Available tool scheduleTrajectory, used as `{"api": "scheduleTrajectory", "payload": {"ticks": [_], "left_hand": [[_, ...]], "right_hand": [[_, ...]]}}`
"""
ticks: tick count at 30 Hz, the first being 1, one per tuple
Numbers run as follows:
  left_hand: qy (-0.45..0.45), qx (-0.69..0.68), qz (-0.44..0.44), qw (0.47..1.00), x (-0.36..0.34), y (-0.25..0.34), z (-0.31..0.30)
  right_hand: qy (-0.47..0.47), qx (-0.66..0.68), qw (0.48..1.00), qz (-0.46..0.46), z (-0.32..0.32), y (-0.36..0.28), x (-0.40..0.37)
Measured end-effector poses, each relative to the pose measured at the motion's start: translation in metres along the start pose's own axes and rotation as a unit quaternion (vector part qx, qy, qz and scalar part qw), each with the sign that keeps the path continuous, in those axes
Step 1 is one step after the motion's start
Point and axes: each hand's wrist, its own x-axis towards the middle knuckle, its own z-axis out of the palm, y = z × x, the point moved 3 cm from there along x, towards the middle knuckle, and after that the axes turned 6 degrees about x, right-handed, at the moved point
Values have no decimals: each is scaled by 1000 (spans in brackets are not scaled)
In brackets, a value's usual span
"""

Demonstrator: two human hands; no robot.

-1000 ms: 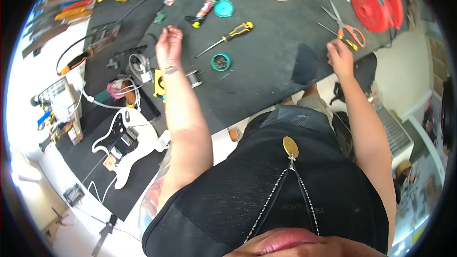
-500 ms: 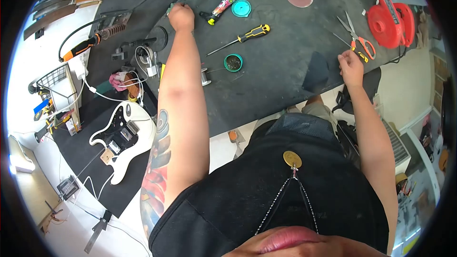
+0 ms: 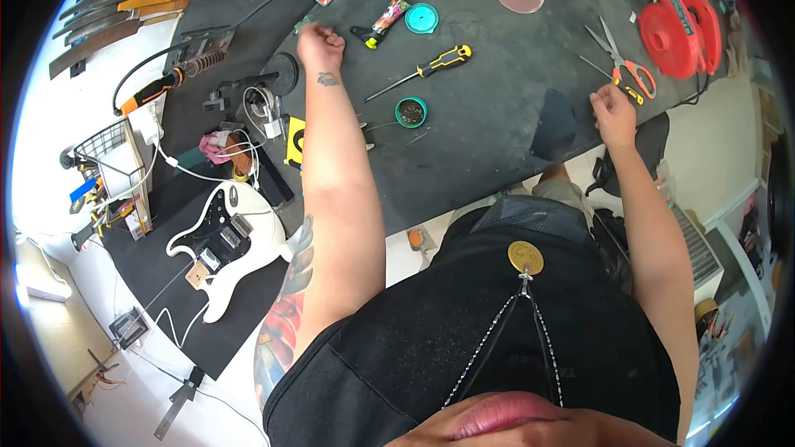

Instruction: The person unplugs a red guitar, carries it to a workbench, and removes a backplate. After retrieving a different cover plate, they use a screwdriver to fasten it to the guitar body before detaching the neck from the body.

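I find my left grip (image 3: 321, 50) curled at the left of the surface (image 3: 489, 124), a green scrap (image 3: 303, 24) just beyond its fingertips; whether it pinches anything, I cannot tell. My right grip (image 3: 614, 114) is bent inward, contact unconfirmed. The yellow tool (image 3: 633, 94) lies just beside its fingertips, long axis slanting from far left to near right, handle at the near end. Scissors (image 3: 620, 59) lie alongside. My right grip is clearly nearer the tool.
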Motion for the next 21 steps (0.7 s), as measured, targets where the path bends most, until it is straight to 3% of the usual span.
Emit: {"api": "scheduleTrajectory", "payload": {"ticks": [1,2,3,5,6,8,9,11,12,13,14,15,17,20,21], "left_hand": [[25,195,5,980,-1,4,2],[88,426,55,899,-3,2,8],[90,581,136,797,-6,3,16],[102,681,235,686,5,0,22],[105,680,234,687,8,-3,23],[80,715,323,615,13,-6,29],[81,714,322,616,19,-6,27],[74,783,319,528,31,-10,23],[79,765,242,591,26,-5,23],[131,633,210,734,30,-8,10],[72,264,71,959,37,-12,-7],[15,51,8,999,18,-6,-3],[25,-147,-13,989,-14,9,-6],[35,-249,14,968,-9,18,-34],[-53,-218,21,974,14,22,-58]], "right_hand": [[2,1,1000,-2,1,0,0],[0,2,1000,-3,1,0,0],[5,-1,1000,-2,1,0,0],[7,-4,1000,-2,1,-1,-2],[6,0,1000,-1,1,-1,-2],[3,3,1000,-1,3,-2,1],[10,12,1000,1,4,-2,1],[24,15,1000,10,3,1,-1],[14,10,1000,-3,3,1,0],[5,3,1000,-15,0,2,-1],[1,9,1000,-6,-1,2,-1],[-3,18,1000,1,1,1,-1],[7,0,1000,0,-1,-1,0],[-1,2,1000,0,0,0,-1],[-1,0,1000,3,0,0,-1]]}}
